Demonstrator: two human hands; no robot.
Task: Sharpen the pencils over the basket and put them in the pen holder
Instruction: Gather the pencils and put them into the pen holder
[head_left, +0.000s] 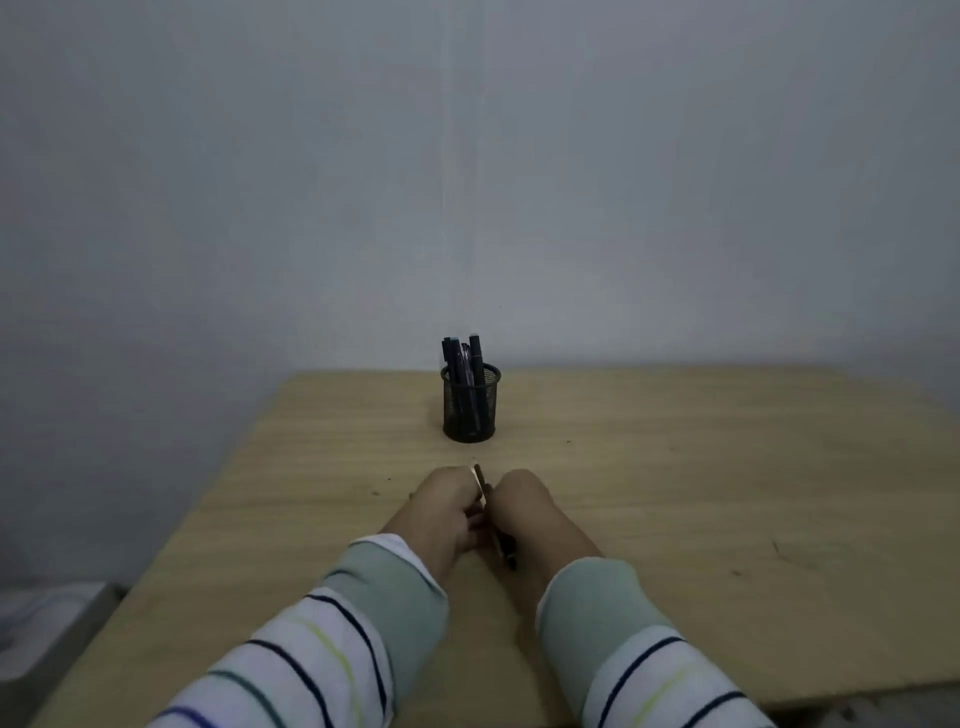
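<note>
Wood-grain tabletop (675, 467) runs under both my forearms, and going from the left I see my striped sleeve (332, 639) first, then my left hand (452, 506) curled in a loose fist. Its fingers close around something small at the pencil's far end; I take it for the sharpener, though it is too hidden to be sure. Between the two hands runs the pencil (488, 512), its long axis pointing nearly straight away from me, one end poking up past my left knuckles, the darker rear end trailing back toward my right wrist. My right hand (524, 512) is clenched on the shaft, knuckles touching or just beside those of the left.

No basket shows anywhere in view, so I cannot say the shavings have anything under them. The pen holder (470, 410), a black mesh cup already holding several pens, stands upright well beyond my hands, almost dead ahead and a touch left. I judge the right hand, which grips the shaft, better placed to carry the pencil forward and drop it in.
</note>
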